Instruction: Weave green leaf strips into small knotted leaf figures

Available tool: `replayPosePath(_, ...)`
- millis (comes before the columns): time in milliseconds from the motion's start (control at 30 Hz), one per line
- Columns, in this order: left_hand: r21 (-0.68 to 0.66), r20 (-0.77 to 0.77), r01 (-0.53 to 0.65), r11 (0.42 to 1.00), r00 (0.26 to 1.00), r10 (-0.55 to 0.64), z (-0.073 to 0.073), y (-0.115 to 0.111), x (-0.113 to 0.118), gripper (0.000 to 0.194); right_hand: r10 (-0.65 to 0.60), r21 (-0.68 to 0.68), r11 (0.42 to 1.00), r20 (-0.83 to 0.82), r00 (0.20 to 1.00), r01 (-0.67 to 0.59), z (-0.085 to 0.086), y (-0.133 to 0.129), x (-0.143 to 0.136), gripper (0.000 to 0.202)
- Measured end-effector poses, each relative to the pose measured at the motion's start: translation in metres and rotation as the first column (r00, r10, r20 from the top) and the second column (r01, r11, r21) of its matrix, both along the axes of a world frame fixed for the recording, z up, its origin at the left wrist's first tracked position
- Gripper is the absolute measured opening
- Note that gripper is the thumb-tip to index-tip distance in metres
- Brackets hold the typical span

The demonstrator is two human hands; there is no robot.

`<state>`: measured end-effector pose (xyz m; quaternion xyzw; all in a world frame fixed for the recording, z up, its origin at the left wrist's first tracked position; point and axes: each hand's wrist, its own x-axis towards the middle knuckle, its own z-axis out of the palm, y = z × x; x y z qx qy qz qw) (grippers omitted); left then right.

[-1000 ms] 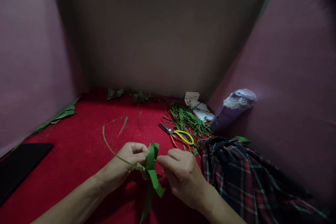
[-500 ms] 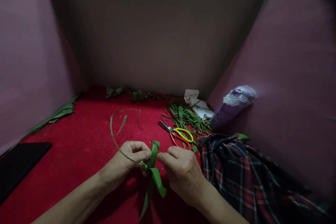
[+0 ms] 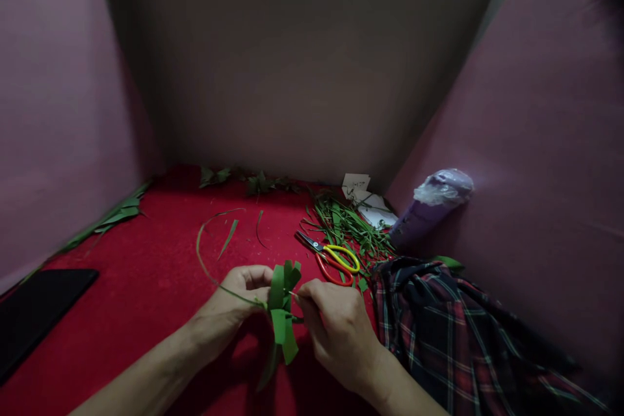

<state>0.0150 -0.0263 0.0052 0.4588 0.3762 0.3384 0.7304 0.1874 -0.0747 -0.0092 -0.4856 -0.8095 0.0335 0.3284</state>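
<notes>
Low in the middle of the view, my left hand [image 3: 233, 304] is closed on a bundle of folded green leaf strips [image 3: 277, 328]. Several flat leaf ends stick out above and below it, and a long thin stem [image 3: 202, 261] curves off from it to the left. My right hand [image 3: 338, 331] is closed on the bundle's right side, thumb and forefinger pinching a thin pale strand [image 3: 293, 294]. What the strand is cannot be made out. Beyond my right hand, scissors [image 3: 331, 258] with one yellow and one red handle lie on the red cloth [image 3: 160, 260].
Cut leaves and stems [image 3: 346, 221] lie heaped behind the scissors, beside white papers [image 3: 375, 208]. A purple container wrapped in clear plastic [image 3: 431, 205] leans at the right wall. Plaid cloth [image 3: 453, 331] lies at right, a black flat object [image 3: 43, 312] at left. More leaves [image 3: 121, 211] line the left wall.
The leaf bundle has turned in my left hand, so more strips face up. My right fingers now pinch a pale strand at its side. The whole view has shifted slightly.
</notes>
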Motion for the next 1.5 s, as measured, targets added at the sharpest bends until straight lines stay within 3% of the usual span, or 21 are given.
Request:
replayPosePath(200,-0.005,0.019,0.014,1.0,1.0,-0.014,0.0002,-0.0009,-0.0006,0.016,0.014,-0.044,0.999,-0.114,0.993,-0.02,0.0018,0.0007,0.0007,0.013)
replayPosePath(533,0.028,-0.017,-0.006,1.0,1.0,0.007,-0.0038,-0.0006,-0.001,0.021,-0.025,-0.039,0.999,-0.004,1.0,0.025,0.0034,0.0032,-0.0021,0.018)
replayPosePath(733,0.015,0.014,0.004,1.0,1.0,-0.004,-0.0036,-0.0008,0.0,0.015,0.015,-0.051,0.999,0.017,1.0,-0.014,0.0051,0.0035,0.0038,0.015)
replayPosePath(1500,-0.008,0.049,-0.007,1.0,0.999,0.007,-0.0054,-0.0003,0.0002,0.013,0.044,-0.005,0.999,-0.015,0.999,-0.044,0.0063,0.0023,0.0048,0.013)
